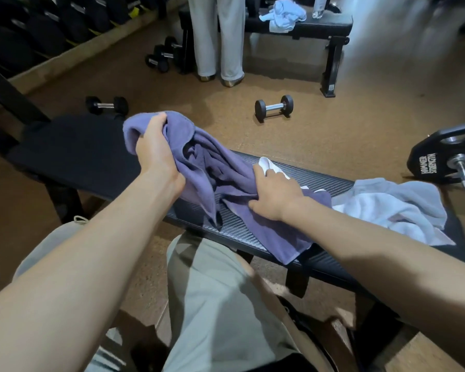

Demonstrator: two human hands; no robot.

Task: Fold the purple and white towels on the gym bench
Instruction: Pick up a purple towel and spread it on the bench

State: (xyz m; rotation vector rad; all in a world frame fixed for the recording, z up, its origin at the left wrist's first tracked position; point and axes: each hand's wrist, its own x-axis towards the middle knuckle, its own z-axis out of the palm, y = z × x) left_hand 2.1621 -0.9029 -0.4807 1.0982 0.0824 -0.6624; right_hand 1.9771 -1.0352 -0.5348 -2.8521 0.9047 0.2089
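A crumpled purple towel (220, 178) lies across the black gym bench (314, 178) in front of me. My left hand (156, 151) grips its bunched upper end and holds it raised above the bench's left part. My right hand (275, 194) grips the towel's middle where it lies on the bench pad. A small white cloth (269, 163) shows just beyond my right fingers. A white and pale grey towel (397, 208) sits in a heap on the bench to the right.
Dumbbells (273, 107) (106, 104) lie on the brown floor beyond the bench. A person in light trousers (218, 44) stands by a second bench (301, 25) holding a pale towel. A weight plate (446, 154) on a bar is at the right.
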